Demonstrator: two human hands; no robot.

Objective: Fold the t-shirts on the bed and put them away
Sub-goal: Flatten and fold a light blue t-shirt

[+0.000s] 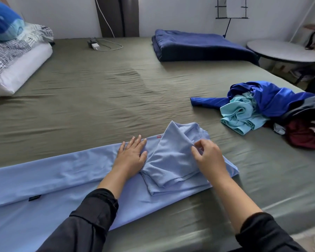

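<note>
A light blue t-shirt (pixel 65 180) lies long and flat across the near edge of the bed (pixel 107 99), from about 9 o'clock over to 4 o'clock in the view. Its sleeve end is at the right, and a flap of it is folded over on top.

The left hand (pixel 130 157) lies flat on the shirt with straight fingers. It presses the cloth down and grips nothing. The right hand (pixel 206 155) pinches the edge of the folded flap between thumb and fingers, just beside the left hand.

I think this is the sleeve fold, an early step. The shirt is not yet a small neat square, and nothing looks put away.

The next move, I guess, needs the right hand to lay the flap down smooth while the left hand keeps the shirt from sliding. Then the long part at the left must be folded over too.

At 3 o'clock sits a pile of clothes (pixel 273 110), with a bright blue top, a pale green one and a dark red one. They are still crumpled. At 1 o'clock, far back, is a folded dark blue blanket (pixel 198 46). A pillow (pixel 16 70) is at 10 o'clock.
</note>
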